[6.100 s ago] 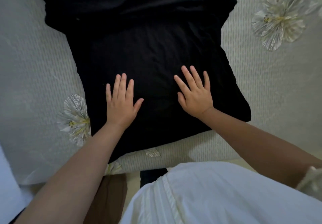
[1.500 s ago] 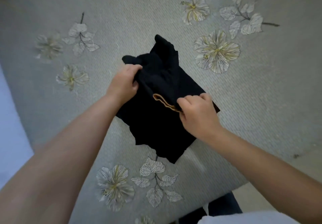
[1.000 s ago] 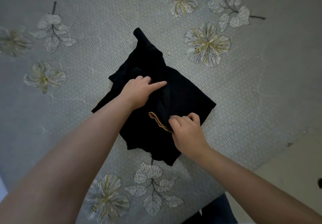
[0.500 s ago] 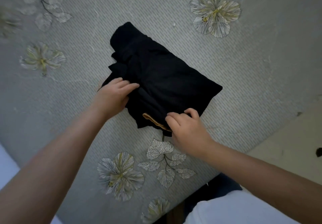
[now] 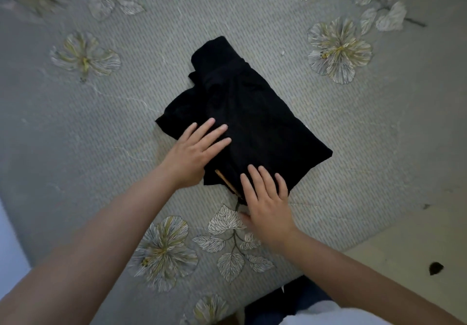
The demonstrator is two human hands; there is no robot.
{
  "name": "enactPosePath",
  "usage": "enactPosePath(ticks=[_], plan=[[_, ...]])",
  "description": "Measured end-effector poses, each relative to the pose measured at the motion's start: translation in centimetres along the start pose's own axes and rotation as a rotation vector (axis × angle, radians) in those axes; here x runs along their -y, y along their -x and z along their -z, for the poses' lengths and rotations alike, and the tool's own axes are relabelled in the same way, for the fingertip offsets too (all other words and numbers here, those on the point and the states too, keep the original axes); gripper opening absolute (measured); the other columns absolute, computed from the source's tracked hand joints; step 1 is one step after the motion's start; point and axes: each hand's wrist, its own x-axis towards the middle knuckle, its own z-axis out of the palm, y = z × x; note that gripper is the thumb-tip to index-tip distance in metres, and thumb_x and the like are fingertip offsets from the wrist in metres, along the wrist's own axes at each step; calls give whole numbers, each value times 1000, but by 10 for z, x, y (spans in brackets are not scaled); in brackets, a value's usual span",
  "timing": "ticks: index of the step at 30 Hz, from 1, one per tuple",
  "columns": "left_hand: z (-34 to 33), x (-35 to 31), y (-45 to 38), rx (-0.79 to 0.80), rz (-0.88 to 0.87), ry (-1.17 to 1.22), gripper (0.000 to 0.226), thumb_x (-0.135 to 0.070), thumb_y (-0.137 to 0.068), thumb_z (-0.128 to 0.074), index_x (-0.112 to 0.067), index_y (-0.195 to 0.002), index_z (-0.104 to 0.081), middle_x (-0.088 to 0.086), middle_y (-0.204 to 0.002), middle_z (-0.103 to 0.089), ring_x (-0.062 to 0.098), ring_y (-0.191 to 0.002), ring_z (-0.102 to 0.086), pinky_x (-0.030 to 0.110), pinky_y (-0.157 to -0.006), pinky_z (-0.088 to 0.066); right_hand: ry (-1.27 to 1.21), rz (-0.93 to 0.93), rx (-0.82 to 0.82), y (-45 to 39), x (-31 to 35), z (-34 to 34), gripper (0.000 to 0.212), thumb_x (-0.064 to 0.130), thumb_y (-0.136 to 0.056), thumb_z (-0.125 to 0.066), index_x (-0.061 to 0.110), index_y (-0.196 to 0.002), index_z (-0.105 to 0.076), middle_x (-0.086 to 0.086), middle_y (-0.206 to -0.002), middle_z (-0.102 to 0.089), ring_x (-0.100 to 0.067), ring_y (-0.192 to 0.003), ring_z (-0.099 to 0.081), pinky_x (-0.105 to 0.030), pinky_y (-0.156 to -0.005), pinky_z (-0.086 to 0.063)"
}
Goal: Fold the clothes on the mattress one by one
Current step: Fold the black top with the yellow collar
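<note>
Pressing folded black garment (image 5: 242, 122) (label unreadable)

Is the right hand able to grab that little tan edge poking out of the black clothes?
Probably yes. The right hand lies flat with fingers straight on the black garment, and the tan edge shows just beside its fingers, with nothing covering it. The left hand presses nearby but does not block it.
</note>
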Motion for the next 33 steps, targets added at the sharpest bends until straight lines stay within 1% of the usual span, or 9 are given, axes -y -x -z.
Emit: enactPosePath(ticks=[3, 7, 11, 13, 16, 20, 24, 27, 33], plan=[[-17, 5, -7, 360, -22, -75, 98, -14, -77, -56, -20, -143, 16, 1, -153, 19, 22, -135, 29, 41, -108, 15, 50, -56, 98, -8, 11, -10, 87, 57, -44, -81, 9, -115, -63, -12, -123, -61, -26, -115, -57, -49, -91, -45], [-24, 8, -6, 385, 6, -5, 102, -40, -78, -58, -19, -143, 17, -3, -150, 26, 19, -133, 32, 40, -111, 13, 138, -97, 141, -16, 10, -19, 77, 61, -73, -60, 9, -129, -48, -12, -133, -52, -25, -126, -47, -48, -104, -32], [-27, -1, 0, 341, 12, -60, 100, -54, -81, -53, -14, -142, 16, -1, -141, 30, 23, -123, 39, 36, -108, 20, 343, 89, 274, -21, 2, -26, 62, 28, -95, -23, -7, -141, 0, -30, -149, -11, -40, -139, -10, -52, -99, 22], [-29, -7, 3, 193, -28, -44, 95, -38, -73, -71, -7, -143, -15, 11, -152, -9, 31, -138, 6, 41, -113, -1, 373, 99, 281, -25, 2, -20, 57, 21, -88, -16, -2, -138, -31, -27, -138, -40, -35, -130, -39, -51, -106, 7], [-23, -11, -9, -124, -23, -46, 56, -3, -51, -79, 3, -105, -66, 19, -109, -66, 36, -105, -61, 54, -83, -47, 340, 210, 147, -45, -10, 12, 22, 31, -75, -58, 20, -87, -72, 5, -69, -70, -7, -66, -66, -36, -110, -25], [-7, -28, -23, -229, 96, 61, 52, 14, -38, -79, 8, -90, -69, 20, -76, -69, 36, -79, -69, 58, -70, -50, 230, 174, 287, -55, -32, 42, 10, 10, -89, -43, 6, -93, -51, 0, -72, -57, -17, -71, -59, -37, -112, 9], [21, -56, -34, -306, 76, 180, 29, 13, -52, -65, 12, -80, -67, 23, -71, -66, 39, -70, -68, 55, -66, -52, 61, 170, 62, -38, -77, 64, 20, -4, -81, -49, -2, -100, -52, -14, -89, -62, -28, -86, -60, -39, -114, -18], [61, -84, -51, -407, 60, 164, 29, 0, -71, -43, 13, -83, -67, 26, -81, -68, 40, -74, -68, 51, -64, -54, -69, 167, -156, -14, -123, 92, 32, -17, -58, -67, -10, -89, -62, -24, -83, -67, -39, -87, -66, -45, -84, -52], [163, -183, -121, -390, -139, -22, 22, 2, -60, -60, 9, -79, -69, 19, -73, -70, 29, -57, -68, 28, -41, -50, -228, 113, -310, 60, -243, 142, 45, -22, -36, -73, -14, -80, -63, -28, -74, -65, -39, -62, -65, -41, -44, -54]])
